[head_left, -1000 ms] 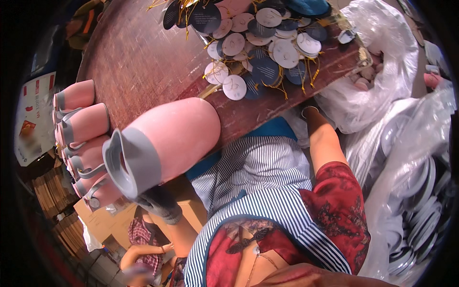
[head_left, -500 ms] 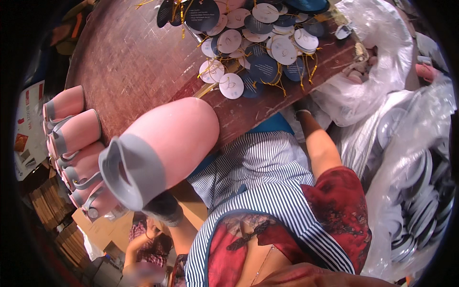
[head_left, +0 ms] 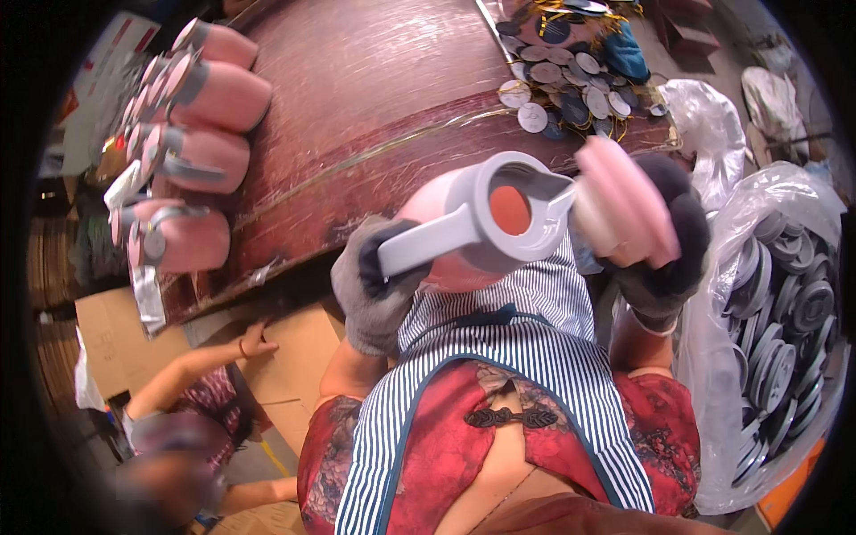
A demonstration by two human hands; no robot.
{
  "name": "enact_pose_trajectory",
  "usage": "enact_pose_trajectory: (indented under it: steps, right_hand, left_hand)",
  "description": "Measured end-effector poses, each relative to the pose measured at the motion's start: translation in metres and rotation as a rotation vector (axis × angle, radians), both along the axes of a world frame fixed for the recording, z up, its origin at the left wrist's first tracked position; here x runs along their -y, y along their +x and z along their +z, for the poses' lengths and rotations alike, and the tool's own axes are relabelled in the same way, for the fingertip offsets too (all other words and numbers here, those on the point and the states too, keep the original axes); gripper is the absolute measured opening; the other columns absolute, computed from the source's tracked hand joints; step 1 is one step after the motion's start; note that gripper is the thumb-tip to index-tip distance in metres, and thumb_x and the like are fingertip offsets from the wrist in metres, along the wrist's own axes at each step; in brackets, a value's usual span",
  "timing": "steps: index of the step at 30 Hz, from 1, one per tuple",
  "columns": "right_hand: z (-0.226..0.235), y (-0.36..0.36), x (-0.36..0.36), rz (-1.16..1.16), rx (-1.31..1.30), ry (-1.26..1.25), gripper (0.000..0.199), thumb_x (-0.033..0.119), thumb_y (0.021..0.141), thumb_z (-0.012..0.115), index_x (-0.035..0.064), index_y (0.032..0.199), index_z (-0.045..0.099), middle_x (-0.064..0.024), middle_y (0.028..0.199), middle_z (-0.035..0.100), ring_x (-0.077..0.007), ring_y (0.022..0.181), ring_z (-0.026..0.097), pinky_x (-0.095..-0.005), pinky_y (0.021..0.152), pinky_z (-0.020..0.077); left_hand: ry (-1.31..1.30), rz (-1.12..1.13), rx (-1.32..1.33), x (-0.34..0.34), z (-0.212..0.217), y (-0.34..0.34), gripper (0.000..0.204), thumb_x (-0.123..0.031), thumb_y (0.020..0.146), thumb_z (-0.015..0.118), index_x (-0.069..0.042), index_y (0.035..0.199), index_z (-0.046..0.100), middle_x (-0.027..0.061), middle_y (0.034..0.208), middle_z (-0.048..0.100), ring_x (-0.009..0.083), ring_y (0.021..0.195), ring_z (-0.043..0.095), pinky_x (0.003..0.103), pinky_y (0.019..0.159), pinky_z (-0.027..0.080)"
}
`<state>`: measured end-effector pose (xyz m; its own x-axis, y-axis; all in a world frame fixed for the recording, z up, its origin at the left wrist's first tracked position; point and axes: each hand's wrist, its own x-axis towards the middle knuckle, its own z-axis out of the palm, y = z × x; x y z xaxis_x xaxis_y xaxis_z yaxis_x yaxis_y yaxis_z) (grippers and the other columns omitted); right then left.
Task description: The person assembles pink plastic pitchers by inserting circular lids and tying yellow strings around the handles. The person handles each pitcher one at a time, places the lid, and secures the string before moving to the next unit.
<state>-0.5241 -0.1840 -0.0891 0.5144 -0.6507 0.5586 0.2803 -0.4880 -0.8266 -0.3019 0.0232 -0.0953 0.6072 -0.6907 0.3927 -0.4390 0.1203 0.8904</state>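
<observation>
My left hand [head_left: 364, 290], in a grey and black work glove, is closed round the side of a pink thermos jug [head_left: 446, 192] beside its grey handle. The jug is tilted with its grey-rimmed, spouted mouth facing up toward me, and an orange-red round shows inside. My right hand [head_left: 673, 236], also gloved, grips a pink lid [head_left: 629, 201] with a paler underside, just right of the spout. Lid and jug look apart, and motion blurs the lid. The right fingers are partly hidden behind it.
Several pink jugs [head_left: 223, 94] stand along the left of the worn red-brown table [head_left: 357, 98]. Round tags [head_left: 571, 85] with gold strings lie at its far right. A clear plastic bag [head_left: 704, 428] of grey rings [head_left: 776, 366] stands at the right. Another person [head_left: 192, 401] works by cardboard at lower left.
The jug has moved right, and its mouth now faces up toward me. My right hand has risen from below the table edge and now holds a pink lid. The view has shifted.
</observation>
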Motion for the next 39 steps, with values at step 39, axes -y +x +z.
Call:
enact_pose_trajectory:
  steps: [39]
  right_hand:
    - [-0.064,0.124,-0.013,0.172,-0.553,0.048,0.054,0.044,0.104,0.043,-0.0004,0.134,0.051,-0.0200,0.138,0.052,-0.0364,0.129,0.051,-0.0411,0.107,0.0425]
  left_hand:
    - [0.322,0.102,0.657,0.001,-0.039,-0.020,0.042,-0.037,0.075,0.077,-0.010,0.105,0.064,0.0062,0.089,0.064,0.0288,0.073,0.065,0.038,0.062,0.050]
